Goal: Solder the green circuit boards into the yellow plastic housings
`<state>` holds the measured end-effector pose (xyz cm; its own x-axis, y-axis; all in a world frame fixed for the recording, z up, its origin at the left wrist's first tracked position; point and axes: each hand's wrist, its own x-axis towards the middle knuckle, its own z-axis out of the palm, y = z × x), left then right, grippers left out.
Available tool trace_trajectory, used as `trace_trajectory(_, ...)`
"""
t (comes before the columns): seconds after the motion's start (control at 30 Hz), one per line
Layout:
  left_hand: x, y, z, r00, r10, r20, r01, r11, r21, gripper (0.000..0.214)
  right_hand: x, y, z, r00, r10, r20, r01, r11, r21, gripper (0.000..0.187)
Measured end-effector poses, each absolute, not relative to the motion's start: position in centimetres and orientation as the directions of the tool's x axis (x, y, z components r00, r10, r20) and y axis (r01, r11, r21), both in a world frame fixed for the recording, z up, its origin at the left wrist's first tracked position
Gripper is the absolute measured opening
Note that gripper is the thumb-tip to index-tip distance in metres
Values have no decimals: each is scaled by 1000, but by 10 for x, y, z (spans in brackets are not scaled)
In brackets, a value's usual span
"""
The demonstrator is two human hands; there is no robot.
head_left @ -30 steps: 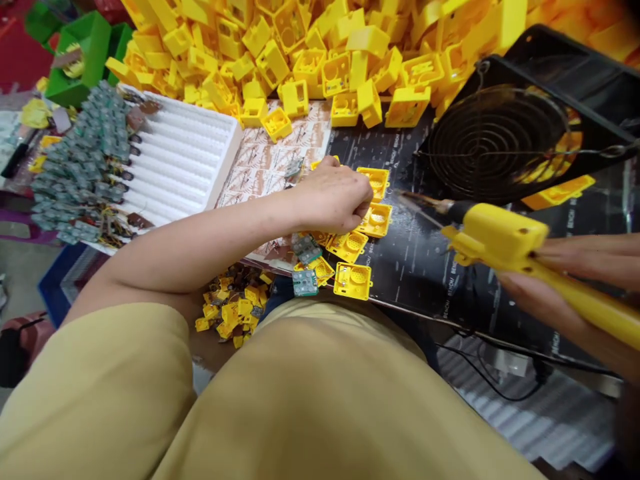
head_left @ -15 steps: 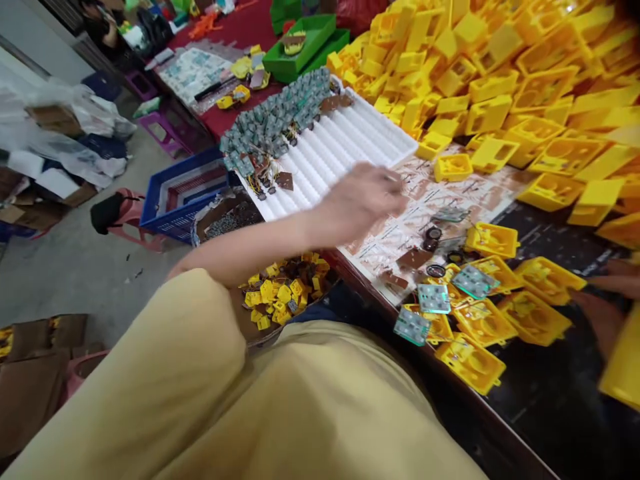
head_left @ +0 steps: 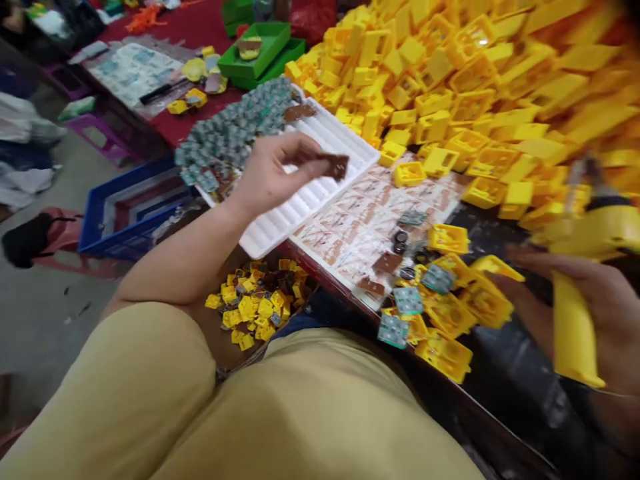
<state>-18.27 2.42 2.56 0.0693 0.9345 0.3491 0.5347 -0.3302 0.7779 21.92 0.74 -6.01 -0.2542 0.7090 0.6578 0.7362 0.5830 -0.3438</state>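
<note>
Over the white ribbed foam tray (head_left: 295, 210), my left hand (head_left: 275, 170) pinches a small brown circuit board (head_left: 336, 167) between thumb and fingers. At the right edge, my right hand (head_left: 607, 310) is wrapped round the handle of a yellow gun-shaped tool (head_left: 575, 333); motion blurs its front, so its exact kind is unclear. Close to the right hand's fingers lie open yellow plastic casings (head_left: 447, 353), some with green circuit boards (head_left: 409, 300) on them. Small round black speakers (head_left: 400, 241) and brown boards (head_left: 387, 262) lie beside these casings.
A high heap of yellow casings (head_left: 470, 107) fills the back right. Grey-green boards (head_left: 240, 120) crowd the tray's far side. Green trays (head_left: 260, 53) stand behind. Below the table edge are a box of yellow parts (head_left: 255, 300) and a blue crate (head_left: 120, 207).
My left hand has moved left and back over the foam tray and now shows a brown board in its fingers. My right hand with the yellow tool has come further into view.
</note>
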Motion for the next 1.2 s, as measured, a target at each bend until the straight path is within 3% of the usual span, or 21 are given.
trace_trajectory(0.03,-158,27,21,164,937,309,455,-349,819,42,209,-5,-47,-303,654,693,719,634,-284,48)
trace_trajectory(0.07,-134,28,17,256,928,271,390,-356,849,35,199,-16,-35,-307,637,707,684,664,-302,46)
trace_trajectory(0.23,-45,26,3,613,781,118,145,-258,955,15,174,-37,-7,-186,743,643,549,622,-559,46)
trace_trajectory(0.33,-25,27,-2,714,700,8,18,-29,999,25,187,-42,-7,-150,733,664,564,615,-551,43)
trace_trajectory(0.43,-18,30,-8,791,597,-134,17,196,980,42,203,-47,-8,-148,659,737,618,644,-452,45)
trace_trajectory(0.57,-12,34,-16,746,646,-161,57,178,982,37,213,-54,-9,-183,542,820,641,698,-319,57)
trace_trajectory(0.7,-5,32,-15,653,737,-174,206,49,977,26,220,-62,-10,-227,592,773,717,639,-279,53)
trace_trajectory(0.77,-2,29,-12,654,737,-169,264,-12,964,33,222,-64,-11,-253,609,751,757,609,-239,47)
trace_trajectory(0.9,3,25,-8,639,767,-62,210,-96,973,33,221,-66,-10,-296,578,760,775,611,-163,55)
trace_trajectory(1.0,6,27,-6,597,802,-23,112,-55,992,24,218,-66,-10,-330,564,757,757,637,-144,64)
trace_trajectory(1.2,5,30,2,629,770,-110,35,112,993,14,217,-64,-18,-347,536,770,718,680,-150,69)
